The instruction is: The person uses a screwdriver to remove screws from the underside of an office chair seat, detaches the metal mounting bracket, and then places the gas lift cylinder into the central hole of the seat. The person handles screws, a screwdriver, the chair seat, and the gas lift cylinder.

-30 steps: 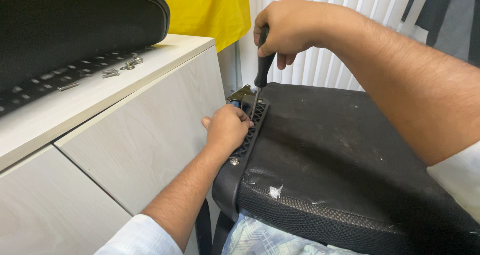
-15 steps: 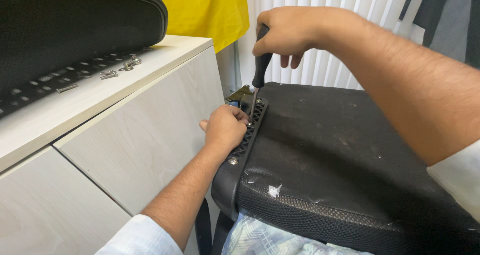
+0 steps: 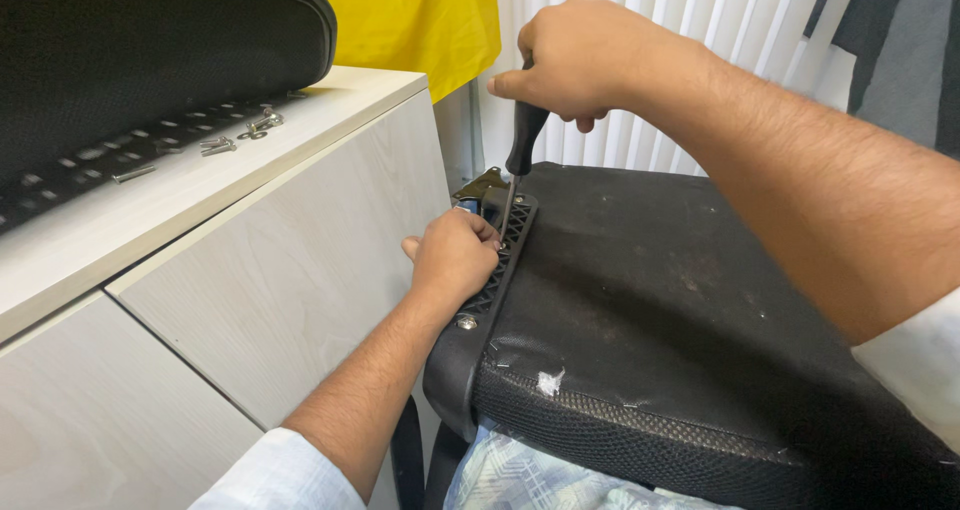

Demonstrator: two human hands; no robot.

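Observation:
An upturned black chair seat (image 3: 680, 310) lies across the lower right. Along its left edge runs a black ribbed plastic armrest bracket (image 3: 497, 278) with a silver screw (image 3: 466, 322) in it. My left hand (image 3: 452, 257) is closed over this bracket and holds it against the seat. My right hand (image 3: 575, 58) grips the black handle of a screwdriver (image 3: 521, 150) from above. The screwdriver stands nearly upright, its tip down in the bracket just beyond my left fingers.
A pale wooden cabinet (image 3: 270, 260) stands close on the left. On its top rest a black chair back (image 3: 150, 50), a black slotted strip (image 3: 120, 155) and loose silver bolts and washers (image 3: 245, 130). Yellow cloth (image 3: 420, 20) and white blinds (image 3: 680, 10) hang behind.
My right hand has turned on the screwdriver handle, its fingers shifting round the grip. The left hand and the bracket have stayed put.

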